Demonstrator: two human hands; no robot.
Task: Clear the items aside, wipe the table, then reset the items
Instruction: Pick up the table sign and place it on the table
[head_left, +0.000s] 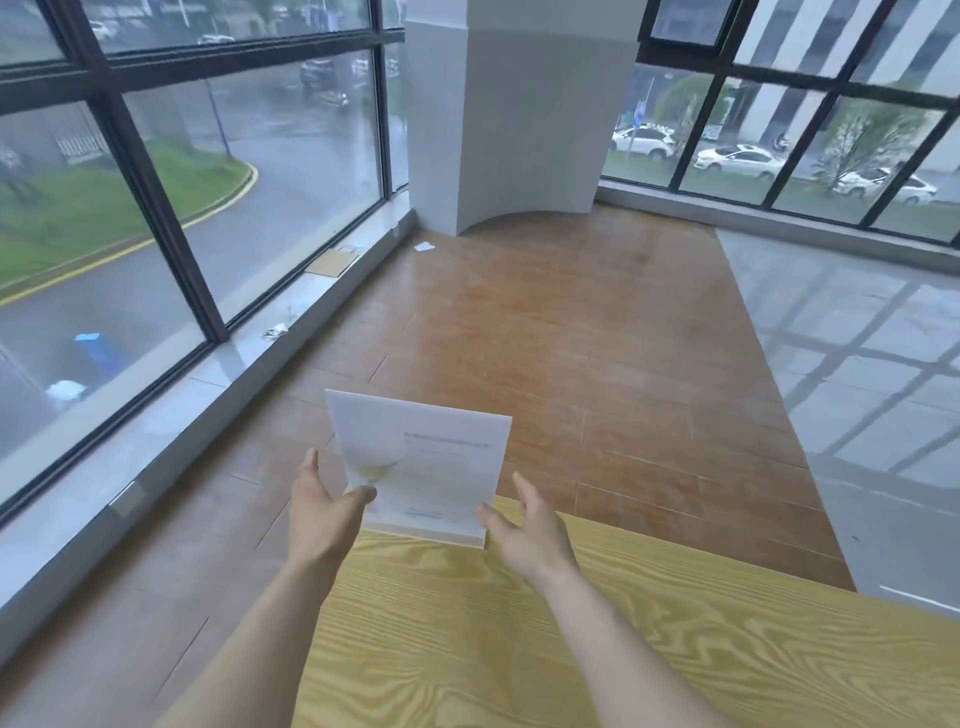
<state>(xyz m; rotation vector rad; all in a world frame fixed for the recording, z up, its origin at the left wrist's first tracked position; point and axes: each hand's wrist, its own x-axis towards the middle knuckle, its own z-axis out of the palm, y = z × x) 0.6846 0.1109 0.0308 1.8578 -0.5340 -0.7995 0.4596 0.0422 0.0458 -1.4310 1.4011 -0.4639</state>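
A white acrylic sign stand (441, 467) with a printed sheet stands upright at the far left corner of the yellow wood-grain table (519, 639). My left hand (322, 514) is at its lower left edge. The fingers are spread and the thumb tip touches the front of the sign. My right hand (524, 530) is just off its lower right edge, with fingers apart and the thumb close to the base. Neither hand closes around the sign. No cloth or other table item is in view.
Beyond the table edge lies brown wood flooring (545, 338), with grey tile (857, 364) to the right. A window wall with a low sill (208, 384) runs along the left. A white column (519, 130) stands at the far corner. Paper scraps (424, 247) lie on the floor.
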